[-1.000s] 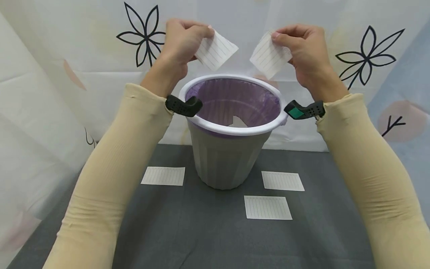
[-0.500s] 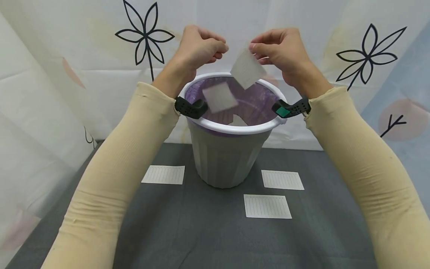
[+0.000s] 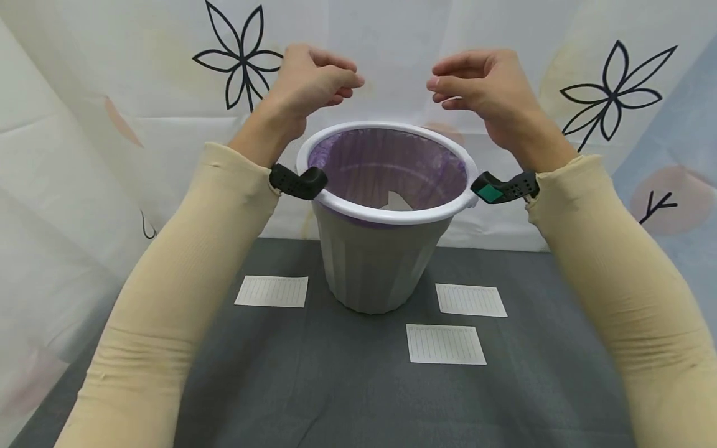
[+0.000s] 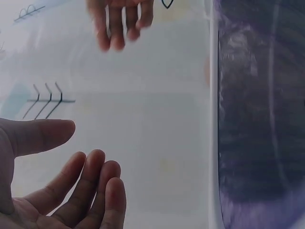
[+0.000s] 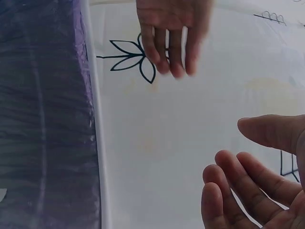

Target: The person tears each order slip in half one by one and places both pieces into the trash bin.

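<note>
while the left hand (image 3: 307, 82) and right hand (image 3: 493, 92) hang well apart at 11 and 1 o'clock of one bin (image 3: 375, 261), prob to clear its rim (image 3: 371, 215), both loose and empty, one purple liner (image 3: 392, 163) covers the inside. three paper slips (image 3: 271, 291) lie outside: 8, 4, 5 o'clock. one white scrap (image 3: 396, 202) inside.

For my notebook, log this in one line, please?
left hand: empty; right hand: empty; papers: three on table; bin: white piece inside
</note>
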A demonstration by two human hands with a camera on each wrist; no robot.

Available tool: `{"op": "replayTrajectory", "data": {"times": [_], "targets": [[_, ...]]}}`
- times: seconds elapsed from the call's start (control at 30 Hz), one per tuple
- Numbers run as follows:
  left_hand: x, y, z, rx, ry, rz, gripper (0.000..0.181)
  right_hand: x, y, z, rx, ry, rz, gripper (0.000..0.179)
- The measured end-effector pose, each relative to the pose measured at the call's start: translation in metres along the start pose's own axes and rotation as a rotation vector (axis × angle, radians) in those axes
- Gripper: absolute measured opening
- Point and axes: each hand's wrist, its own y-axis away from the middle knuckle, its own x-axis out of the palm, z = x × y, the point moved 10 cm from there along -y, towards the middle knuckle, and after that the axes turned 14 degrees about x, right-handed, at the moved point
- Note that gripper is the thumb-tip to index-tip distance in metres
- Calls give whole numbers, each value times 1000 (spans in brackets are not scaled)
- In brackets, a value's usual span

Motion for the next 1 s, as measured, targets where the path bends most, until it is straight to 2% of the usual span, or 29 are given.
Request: {"op": "replayTrajectory", "data": {"times": [0.1, 0.23, 0.4, 0.53, 0.63, 0.77, 0.87, 1.0], "targets": [[-24, 8, 7, 2, -10, -40, 29, -16, 9, -6, -2, -49, -5, 19], [-59, 25, 24, -9, -4, -97, 34, -41, 22, -24, 25, -75, -29, 21], [-95, 55, 53, -1, 110, -164, 27, -71, 42, -52, 28, -172, -46, 20], [-113, 82, 73, 53, 182, -198, 16, -86, 61, -74, -19, -251, -37, 19], [-120, 101, 83, 104, 182, -205, 15, -90, 76, -94, -42, -287, -23, 19], [-121, 125, 97, 142, 152, -207, 17, -88, 93, -126, -44, -286, 1, 20], [-114, 141, 111, 142, 98, -194, 20, -85, 105, -151, -30, -252, 6, 21], [-99, 158, 128, 142, 23, -160, 23, -79, 121, -180, -3, -160, -18, 21]]}}
